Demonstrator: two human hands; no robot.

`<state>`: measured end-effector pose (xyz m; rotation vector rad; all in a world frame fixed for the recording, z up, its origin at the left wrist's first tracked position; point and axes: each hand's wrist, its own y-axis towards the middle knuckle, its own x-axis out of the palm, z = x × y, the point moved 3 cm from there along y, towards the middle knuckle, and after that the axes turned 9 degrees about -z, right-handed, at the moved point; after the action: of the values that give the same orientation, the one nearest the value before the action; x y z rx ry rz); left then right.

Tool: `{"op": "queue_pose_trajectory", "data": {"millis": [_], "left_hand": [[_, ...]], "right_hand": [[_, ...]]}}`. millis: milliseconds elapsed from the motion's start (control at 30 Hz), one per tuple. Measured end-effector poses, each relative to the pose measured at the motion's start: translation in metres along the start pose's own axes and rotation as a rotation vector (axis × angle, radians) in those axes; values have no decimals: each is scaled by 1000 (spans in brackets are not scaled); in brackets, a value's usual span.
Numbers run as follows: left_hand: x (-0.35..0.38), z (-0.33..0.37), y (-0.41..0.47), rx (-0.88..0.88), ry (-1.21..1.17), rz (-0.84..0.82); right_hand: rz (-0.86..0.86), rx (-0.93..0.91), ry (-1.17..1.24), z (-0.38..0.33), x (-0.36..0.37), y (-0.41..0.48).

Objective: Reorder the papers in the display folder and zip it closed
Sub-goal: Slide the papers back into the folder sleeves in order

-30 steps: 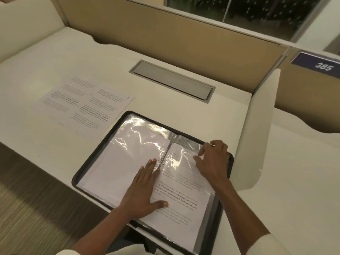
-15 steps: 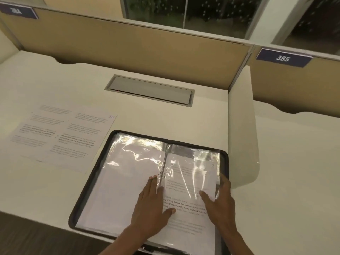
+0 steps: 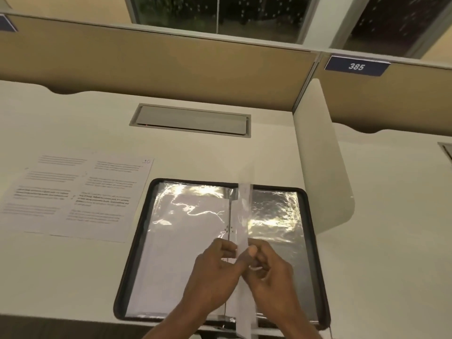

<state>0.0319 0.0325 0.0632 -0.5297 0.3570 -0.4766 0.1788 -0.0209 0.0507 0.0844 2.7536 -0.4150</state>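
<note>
Reordering looks unfinished: your left hand (image 3: 215, 277) and right hand (image 3: 269, 272) pinch one sheet (image 3: 244, 216) in their fingers, upright over the display folder (image 3: 133, 253), which lies open and unzipped at the front edge of the surface (image 3: 73, 277), a loose paper (image 3: 80, 196) just left of it.

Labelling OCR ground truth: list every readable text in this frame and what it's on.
"385": white digits on the blue number plate on the partition.
Unreadable: the second blue plate at the left edge, cut off.
Unreadable: the loose printed sheets on the desk, body text and corner mark blurred.
Nothing legible: the display folder pockets, under glare, and the upright sleeve, seen edge-on.
</note>
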Motion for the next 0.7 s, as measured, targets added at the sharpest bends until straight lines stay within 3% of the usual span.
{"op": "queue_pose_trajectory", "data": {"millis": [167,400,567,700], "left_hand": [[-46,-14,-7,-84,-9,189],[-99,-61,1,-110,214,410],[-124,-76,5,-206,392,588],[-128,-92,13,-285,457,619]], "right_hand": [[-180,-159,-60,-30,45,-5],[-388,-112,-132,-27,88,-4],[-445,-154,-239,0,104,18],[-482,-180,-433,27,108,39]]}}
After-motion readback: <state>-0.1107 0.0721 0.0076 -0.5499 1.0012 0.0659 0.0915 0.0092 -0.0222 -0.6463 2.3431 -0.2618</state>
